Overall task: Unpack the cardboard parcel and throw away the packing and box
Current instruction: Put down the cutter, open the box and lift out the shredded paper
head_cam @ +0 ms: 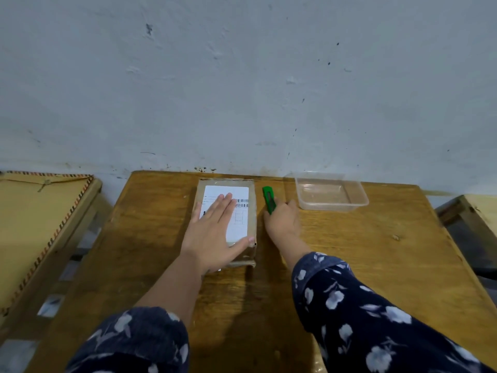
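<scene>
Head view: left hand [215,232] flat on parcel [250,192]; right hand [283,220] grips cutter [269,199].

Worn wooden table [363,251] against pale wall. On it: cardboard parcel [251,211] with white label, lying flat near far edge; green utility knife [268,197] just right of parcel, on tabletop; clear plastic container [331,195], open side up, further right at far edge, apart from knife.
</scene>
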Tool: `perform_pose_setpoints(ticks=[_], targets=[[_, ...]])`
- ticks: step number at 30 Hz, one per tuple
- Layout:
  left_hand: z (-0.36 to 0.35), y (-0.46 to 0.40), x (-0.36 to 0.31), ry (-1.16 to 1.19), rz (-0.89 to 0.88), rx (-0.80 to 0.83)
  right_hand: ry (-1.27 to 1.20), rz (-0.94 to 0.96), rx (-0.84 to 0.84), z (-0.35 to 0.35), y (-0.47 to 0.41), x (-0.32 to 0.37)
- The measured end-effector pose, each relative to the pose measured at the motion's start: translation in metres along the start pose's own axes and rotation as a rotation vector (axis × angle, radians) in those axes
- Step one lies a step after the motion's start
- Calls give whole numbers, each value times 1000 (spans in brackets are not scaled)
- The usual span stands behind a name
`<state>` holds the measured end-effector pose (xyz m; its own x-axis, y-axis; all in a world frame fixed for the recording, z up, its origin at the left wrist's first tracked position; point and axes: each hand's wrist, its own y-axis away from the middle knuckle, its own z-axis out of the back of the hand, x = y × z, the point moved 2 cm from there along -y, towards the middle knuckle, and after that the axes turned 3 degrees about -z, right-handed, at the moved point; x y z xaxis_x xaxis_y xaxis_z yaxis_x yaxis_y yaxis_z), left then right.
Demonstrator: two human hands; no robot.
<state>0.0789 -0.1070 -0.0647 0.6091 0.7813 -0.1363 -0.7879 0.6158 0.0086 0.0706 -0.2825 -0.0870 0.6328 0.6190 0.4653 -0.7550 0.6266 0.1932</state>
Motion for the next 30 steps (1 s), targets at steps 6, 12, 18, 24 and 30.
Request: perform_pose_setpoints(ticks=[6, 12, 18, 24, 30], targets=[[2, 1, -2, -12, 5, 17, -199, 217, -193, 25, 4, 30], [7, 2, 4, -2, -14, 64, -425, 304, 248, 30, -7, 59], [14, 23, 23, -67, -54, 130, -405, 300, 178, 23, 10, 44], [19, 70, 31, 1, 15, 122, -330, 199, 83, 24, 59, 18], [16, 127, 43, 103, 139, 82, -337, 89, 21, 19, 136, -13]])
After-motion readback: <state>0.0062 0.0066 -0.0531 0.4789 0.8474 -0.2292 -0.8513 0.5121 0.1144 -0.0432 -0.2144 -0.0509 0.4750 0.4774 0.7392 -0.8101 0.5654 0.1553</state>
